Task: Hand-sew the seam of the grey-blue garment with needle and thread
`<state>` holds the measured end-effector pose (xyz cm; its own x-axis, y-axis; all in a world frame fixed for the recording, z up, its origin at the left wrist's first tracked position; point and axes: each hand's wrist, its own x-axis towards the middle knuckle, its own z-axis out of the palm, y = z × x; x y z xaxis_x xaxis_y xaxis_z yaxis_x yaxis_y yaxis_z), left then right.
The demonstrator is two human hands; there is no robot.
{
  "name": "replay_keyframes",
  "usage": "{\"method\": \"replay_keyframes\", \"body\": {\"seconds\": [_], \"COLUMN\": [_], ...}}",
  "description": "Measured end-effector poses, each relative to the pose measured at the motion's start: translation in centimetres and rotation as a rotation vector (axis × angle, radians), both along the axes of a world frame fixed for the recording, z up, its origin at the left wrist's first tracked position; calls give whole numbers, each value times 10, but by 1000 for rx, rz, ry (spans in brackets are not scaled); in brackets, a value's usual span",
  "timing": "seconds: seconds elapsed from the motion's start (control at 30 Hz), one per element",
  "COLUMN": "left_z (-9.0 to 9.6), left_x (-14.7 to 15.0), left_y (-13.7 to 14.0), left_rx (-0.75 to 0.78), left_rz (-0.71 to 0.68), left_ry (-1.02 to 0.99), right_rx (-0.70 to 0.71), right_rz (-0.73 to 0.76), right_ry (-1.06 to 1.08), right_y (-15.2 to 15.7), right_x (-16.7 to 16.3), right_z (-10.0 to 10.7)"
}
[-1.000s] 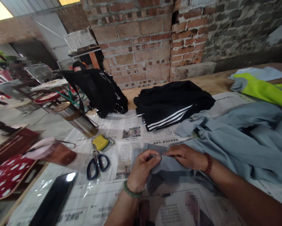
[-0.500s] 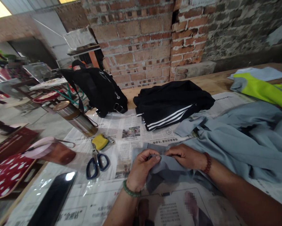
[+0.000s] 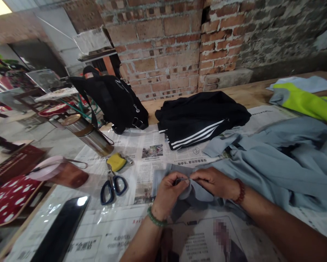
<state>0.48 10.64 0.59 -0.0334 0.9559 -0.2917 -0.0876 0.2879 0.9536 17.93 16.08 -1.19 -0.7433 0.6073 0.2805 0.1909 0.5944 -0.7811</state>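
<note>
My left hand (image 3: 170,191), with a green bead bracelet at the wrist, pinches an edge of grey cloth (image 3: 200,192) between thumb and forefinger. Close beside it, my right hand (image 3: 215,182) grips the same edge; a red bead bracelet circles that wrist. Whether a needle or thread is between the fingers is too small to tell. The cloth runs on to the right into a large crumpled grey garment (image 3: 278,163). Left of my hands lie scissors (image 3: 113,187) with dark blue handles, their tips near a yellow object (image 3: 116,162).
Newspaper under clear plastic covers the table. A phone (image 3: 61,229), a pink-lidded cup (image 3: 66,173) and a steel flask (image 3: 88,134) stand or lie at the left. Behind are a black bag (image 3: 114,100), black striped clothing (image 3: 201,118) and a yellow-green garment (image 3: 305,102).
My left hand has shifted slightly right, closer to the right hand. The cloth edge between them is bunched a little more. Both hands still hold it.
</note>
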Motion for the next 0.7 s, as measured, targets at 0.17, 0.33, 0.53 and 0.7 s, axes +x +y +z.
{"method": "replay_keyframes", "body": {"seconds": [0.17,0.33,0.53,0.7], "left_z": [-1,0,0,-4], "left_x": [4,1,-1,3], "left_y": [1,1,2,2], "left_rx": [37,-31,-43,54], "left_rz": [27,58,80,63], "left_ry": [71,-93,-165,19], "right_rx": [-78,116,453,535], "right_rz": [-24,-100,-256,-231], "right_ry": [44,38,157,63], "right_y": [-5,1,-5,-17], "right_x": [-1,8,10,-5], "right_z": [-1,2,19,13]}}
